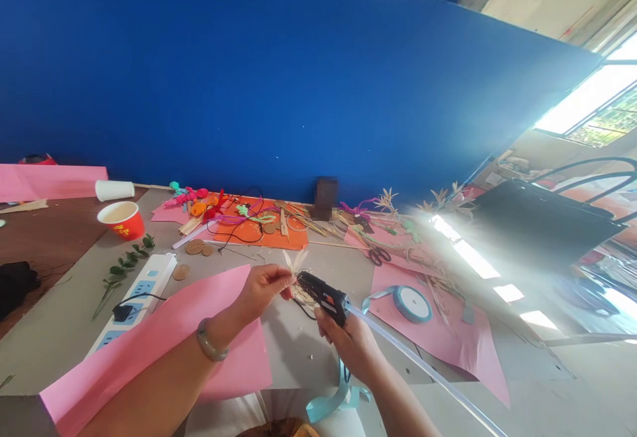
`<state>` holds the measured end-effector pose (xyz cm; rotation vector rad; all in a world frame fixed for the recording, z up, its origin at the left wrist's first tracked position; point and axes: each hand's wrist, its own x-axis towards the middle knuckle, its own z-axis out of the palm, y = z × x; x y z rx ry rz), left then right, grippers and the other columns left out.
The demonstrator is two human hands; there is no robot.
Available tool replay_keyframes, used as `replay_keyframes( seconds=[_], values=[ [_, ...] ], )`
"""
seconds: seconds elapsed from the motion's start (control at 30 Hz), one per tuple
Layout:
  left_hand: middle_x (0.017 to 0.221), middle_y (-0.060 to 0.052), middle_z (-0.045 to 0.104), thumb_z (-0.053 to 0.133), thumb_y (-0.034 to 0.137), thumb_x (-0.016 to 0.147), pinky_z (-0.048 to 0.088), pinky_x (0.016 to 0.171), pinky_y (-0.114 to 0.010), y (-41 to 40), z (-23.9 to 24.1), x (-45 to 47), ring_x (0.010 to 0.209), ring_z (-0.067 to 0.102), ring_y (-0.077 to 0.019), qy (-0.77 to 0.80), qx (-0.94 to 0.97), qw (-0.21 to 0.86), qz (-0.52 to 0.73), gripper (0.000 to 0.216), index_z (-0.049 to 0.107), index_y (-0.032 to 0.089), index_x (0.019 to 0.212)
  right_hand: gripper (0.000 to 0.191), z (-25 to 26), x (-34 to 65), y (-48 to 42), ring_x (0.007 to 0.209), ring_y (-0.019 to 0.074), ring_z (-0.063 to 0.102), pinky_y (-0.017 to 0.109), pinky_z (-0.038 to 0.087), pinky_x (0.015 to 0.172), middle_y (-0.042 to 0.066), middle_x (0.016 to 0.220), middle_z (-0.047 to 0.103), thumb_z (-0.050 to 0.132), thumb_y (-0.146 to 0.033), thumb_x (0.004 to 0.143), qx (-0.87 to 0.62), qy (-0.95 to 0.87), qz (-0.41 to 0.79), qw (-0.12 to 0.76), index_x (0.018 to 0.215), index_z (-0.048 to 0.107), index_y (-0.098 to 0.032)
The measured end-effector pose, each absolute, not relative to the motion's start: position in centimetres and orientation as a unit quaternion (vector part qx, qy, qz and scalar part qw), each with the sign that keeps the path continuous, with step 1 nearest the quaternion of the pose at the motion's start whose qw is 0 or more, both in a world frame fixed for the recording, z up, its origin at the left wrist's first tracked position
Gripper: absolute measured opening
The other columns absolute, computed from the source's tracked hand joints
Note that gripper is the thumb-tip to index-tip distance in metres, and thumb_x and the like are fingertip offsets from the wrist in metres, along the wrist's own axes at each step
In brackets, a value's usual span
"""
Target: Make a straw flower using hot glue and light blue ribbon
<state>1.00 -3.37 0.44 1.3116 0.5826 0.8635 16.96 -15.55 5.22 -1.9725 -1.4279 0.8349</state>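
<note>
My left hand (266, 288) pinches a pale, dry, petal-like straw piece (295, 261) between thumb and fingers, with its pointed tips upward. My right hand (351, 344) is wrapped round a black hot glue gun (322, 296), whose nozzle end points left, right beside the straw piece. Whether the nozzle touches it I cannot tell. A long clear glue stick (423, 356) runs out of the gun's back toward the lower right. Light blue ribbon (328, 405) hangs below my right hand, near my lap. Pink paper (233, 351) lies under my left forearm.
A white power strip (155, 270), a red paper cup (122, 221) and a green leafy sprig (122, 268) stand or lie at left. Orange paper (239, 233) with craft bits is behind. Scissors (379, 255) and a blue ribbon roll (413, 304) lie at right. A blue panel (279, 79) closes off the back.
</note>
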Motion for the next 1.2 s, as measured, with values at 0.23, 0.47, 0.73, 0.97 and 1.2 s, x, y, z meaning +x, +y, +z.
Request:
replay_keyframes(
  seconds=[0.23,0.47,0.73,0.97,1.2],
  values=[
    [0.057,-0.002,0.065,0.066,0.037,0.078,0.052,0.058,-0.024,-3.21,0.21,1.01,0.053,0.059,-0.0123,0.257,0.583,0.670,0.381,0.024,0.068,0.014,0.073,0.041,5.72,16.80,-15.33,0.046,0.0118,0.044,0.022,0.035,0.046,-0.002,0.048,0.048,0.045,-0.049,0.084,-0.725,-0.543,0.307,0.292,0.055,0.050,-0.020],
    [0.057,-0.002,0.064,0.066,0.035,0.079,0.052,0.058,-0.024,-3.30,0.33,0.97,0.054,0.059,-0.0116,0.251,0.581,0.673,0.382,0.022,0.068,0.013,0.074,0.041,5.77,16.79,-15.29,0.046,0.0112,0.042,0.021,0.034,0.045,-0.002,0.049,0.047,0.043,-0.050,0.084,-0.731,-0.540,0.313,0.276,0.056,0.048,-0.020],
    [0.057,-0.002,0.065,0.065,0.035,0.079,0.052,0.058,-0.024,-3.28,0.32,0.99,0.054,0.060,-0.0120,0.254,0.580,0.675,0.378,0.023,0.067,0.013,0.072,0.042,5.42,16.84,-15.49,0.046,0.0116,0.044,0.022,0.034,0.047,-0.002,0.049,0.049,0.042,-0.048,0.086,-0.735,-0.556,0.282,0.267,0.055,0.048,-0.020],
    [0.057,-0.002,0.064,0.065,0.035,0.079,0.051,0.058,-0.023,-3.32,0.56,0.98,0.053,0.059,-0.0115,0.252,0.580,0.676,0.379,0.024,0.066,0.013,0.070,0.043,5.29,16.86,-15.58,0.046,0.0115,0.044,0.022,0.034,0.047,-0.002,0.050,0.049,0.043,-0.049,0.086,-0.731,-0.562,0.277,0.269,0.056,0.049,-0.020],
    [0.056,-0.001,0.065,0.066,0.036,0.079,0.051,0.057,-0.023,-3.27,0.47,1.01,0.052,0.060,-0.0114,0.258,0.577,0.676,0.380,0.023,0.068,0.013,0.073,0.043,5.01,17.16,-15.43,0.046,0.0116,0.044,0.022,0.034,0.046,-0.002,0.050,0.049,0.044,-0.050,0.086,-0.728,-0.560,0.286,0.272,0.056,0.049,-0.020]
  ],
)
